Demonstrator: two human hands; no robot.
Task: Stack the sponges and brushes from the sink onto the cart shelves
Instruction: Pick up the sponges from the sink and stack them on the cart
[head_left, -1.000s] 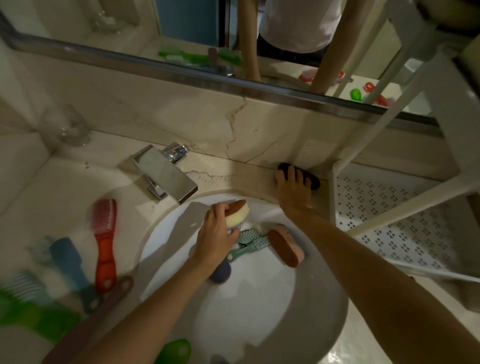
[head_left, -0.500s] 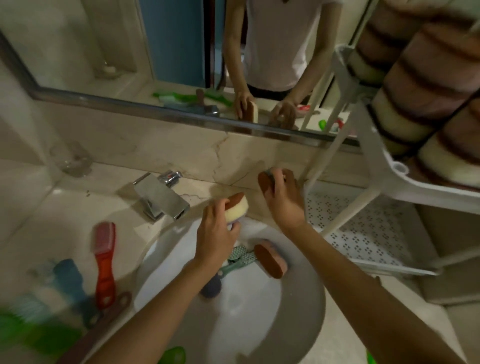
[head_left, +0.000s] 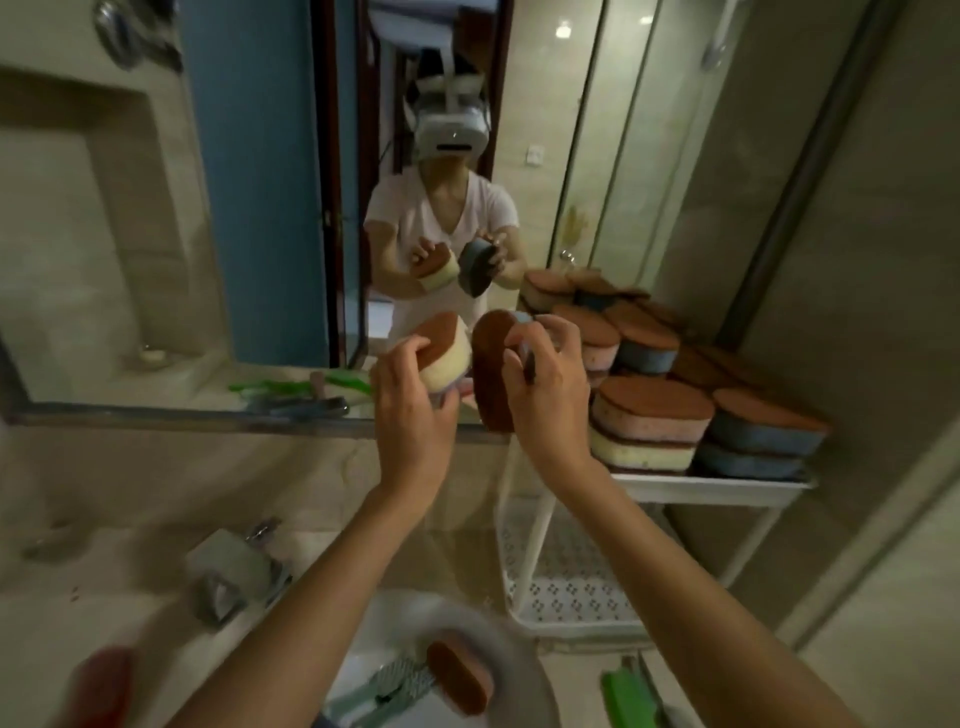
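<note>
So your left hand (head_left: 410, 415) is curled round the yellow oval foam sponge with the brown scrub top (head_left: 441, 358). Next to it, the blue oval sponge with the brown scouring face (head_left: 491, 374) stands on edge, pinched by your right hand (head_left: 545, 384). Both are raised level with the stacked sponges (head_left: 649, 431) on the white plastic cart's top shelf (head_left: 717, 491), probably ready to go on top.

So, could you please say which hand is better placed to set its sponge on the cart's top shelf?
Right, probably. The right hand, gripping the blue sponge, hangs beside the stacked sponges on the top shelf; the left hand with the yellow sponge is farther away.
</note>
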